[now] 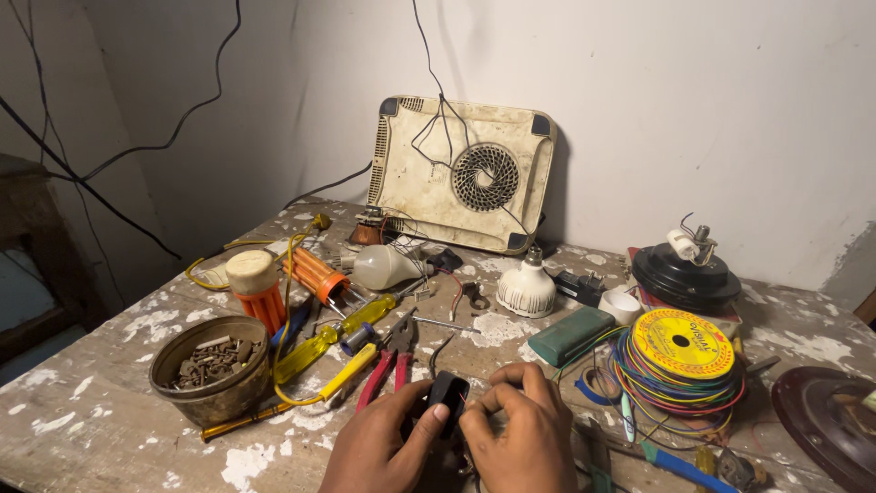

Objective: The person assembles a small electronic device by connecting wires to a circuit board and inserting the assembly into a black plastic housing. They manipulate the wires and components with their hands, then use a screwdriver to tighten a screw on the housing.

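Left hand (pixel 383 447) and right hand (pixel 520 438) bare, unsleeved.

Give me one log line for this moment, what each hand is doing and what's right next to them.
left hand: holds small black part | right hand: pinches same part | nearby: red pliers, bowl of screws, wire coil | surface: worn table

round yellow label (pixel 683 341) with red print and black centre hole, atop coiled wire spool (pixel 677 379), table's right

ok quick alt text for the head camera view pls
Two bare hands, left hand and right hand, hold a small black part over a paint-flecked workbench. Around them lie red-handled pliers, a bowl of screws, coiled coloured wire and bulbs.
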Demonstrator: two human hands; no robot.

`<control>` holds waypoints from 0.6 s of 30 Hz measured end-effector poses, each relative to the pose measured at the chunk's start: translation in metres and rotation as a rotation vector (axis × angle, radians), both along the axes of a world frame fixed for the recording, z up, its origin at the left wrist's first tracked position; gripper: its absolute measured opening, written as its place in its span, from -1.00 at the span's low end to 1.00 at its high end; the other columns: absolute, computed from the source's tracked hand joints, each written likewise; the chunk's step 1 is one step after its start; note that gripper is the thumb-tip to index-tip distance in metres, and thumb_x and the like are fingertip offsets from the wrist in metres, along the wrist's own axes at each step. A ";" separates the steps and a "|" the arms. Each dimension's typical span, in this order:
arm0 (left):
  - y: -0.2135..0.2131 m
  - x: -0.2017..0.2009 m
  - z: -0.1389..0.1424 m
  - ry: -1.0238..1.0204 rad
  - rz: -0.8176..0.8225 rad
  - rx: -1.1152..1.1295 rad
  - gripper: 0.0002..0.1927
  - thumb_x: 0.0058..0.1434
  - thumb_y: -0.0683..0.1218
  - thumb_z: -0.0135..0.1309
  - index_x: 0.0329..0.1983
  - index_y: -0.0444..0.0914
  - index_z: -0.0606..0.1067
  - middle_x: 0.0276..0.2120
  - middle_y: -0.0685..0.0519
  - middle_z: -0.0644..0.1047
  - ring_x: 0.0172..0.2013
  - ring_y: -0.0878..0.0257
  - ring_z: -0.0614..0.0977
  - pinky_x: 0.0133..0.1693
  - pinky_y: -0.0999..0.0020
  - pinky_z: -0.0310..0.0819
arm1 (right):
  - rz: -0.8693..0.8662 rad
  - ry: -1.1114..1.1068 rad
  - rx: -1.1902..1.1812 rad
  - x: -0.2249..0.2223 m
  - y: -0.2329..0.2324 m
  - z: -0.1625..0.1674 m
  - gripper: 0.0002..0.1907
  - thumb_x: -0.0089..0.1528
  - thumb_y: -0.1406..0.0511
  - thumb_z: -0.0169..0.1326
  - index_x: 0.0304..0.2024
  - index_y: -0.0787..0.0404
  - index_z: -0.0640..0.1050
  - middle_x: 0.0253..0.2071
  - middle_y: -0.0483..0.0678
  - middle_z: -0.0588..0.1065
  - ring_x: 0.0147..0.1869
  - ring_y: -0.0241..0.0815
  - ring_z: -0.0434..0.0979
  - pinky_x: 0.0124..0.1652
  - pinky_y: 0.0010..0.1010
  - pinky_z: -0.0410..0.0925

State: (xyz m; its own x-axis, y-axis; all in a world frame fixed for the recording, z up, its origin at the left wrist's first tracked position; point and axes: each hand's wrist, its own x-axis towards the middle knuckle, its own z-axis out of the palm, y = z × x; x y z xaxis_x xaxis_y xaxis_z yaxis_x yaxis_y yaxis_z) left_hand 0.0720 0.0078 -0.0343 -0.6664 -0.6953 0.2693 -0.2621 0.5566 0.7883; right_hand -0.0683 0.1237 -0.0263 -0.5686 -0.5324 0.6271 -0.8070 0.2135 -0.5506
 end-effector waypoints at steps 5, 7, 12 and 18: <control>-0.001 -0.001 -0.001 0.000 -0.003 -0.003 -0.44 0.18 0.22 0.11 0.16 -0.15 0.55 -0.23 -0.13 0.68 -0.14 0.03 0.74 -0.14 0.19 0.57 | -0.002 -0.004 -0.003 0.005 -0.003 0.001 -0.87 -0.08 0.27 0.28 -0.55 0.19 0.64 -0.14 -0.02 0.51 -0.04 0.03 0.55 -0.07 -0.13 0.37; -0.001 -0.001 -0.002 0.004 -0.002 -0.018 -0.44 0.18 0.22 0.11 0.16 -0.16 0.55 -0.23 -0.14 0.68 -0.14 0.03 0.73 -0.15 0.19 0.57 | 0.004 -0.058 0.036 0.006 -0.003 0.000 -0.86 -0.05 0.25 0.28 -0.50 0.17 0.65 -0.08 -0.03 0.50 -0.01 0.02 0.52 -0.05 -0.15 0.35; -0.001 -0.001 -0.002 0.014 -0.003 0.008 -0.43 0.17 0.21 0.11 0.17 -0.16 0.55 -0.22 -0.13 0.68 -0.15 0.04 0.74 -0.15 0.20 0.58 | 0.019 -0.152 0.105 0.005 -0.004 0.000 -0.83 0.03 0.20 0.28 -0.45 0.16 0.68 -0.03 -0.06 0.50 0.02 -0.01 0.49 0.00 -0.21 0.34; 0.000 -0.001 0.000 0.012 -0.006 -0.002 -0.43 0.18 0.21 0.13 0.17 -0.17 0.54 -0.21 -0.14 0.67 -0.14 0.03 0.73 -0.16 0.20 0.58 | 0.017 -0.290 0.132 0.001 -0.006 -0.004 -0.76 0.07 0.14 0.29 -0.41 0.17 0.69 -0.03 -0.08 0.50 0.01 -0.07 0.55 -0.06 -0.26 0.40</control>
State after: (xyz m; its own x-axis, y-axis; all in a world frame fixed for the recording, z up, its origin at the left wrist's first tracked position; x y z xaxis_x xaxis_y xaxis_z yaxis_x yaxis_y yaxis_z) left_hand 0.0713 0.0075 -0.0344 -0.6669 -0.6909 0.2790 -0.2495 0.5599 0.7901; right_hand -0.0674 0.1180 -0.0304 -0.7040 -0.6096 0.3644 -0.6243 0.2864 -0.7268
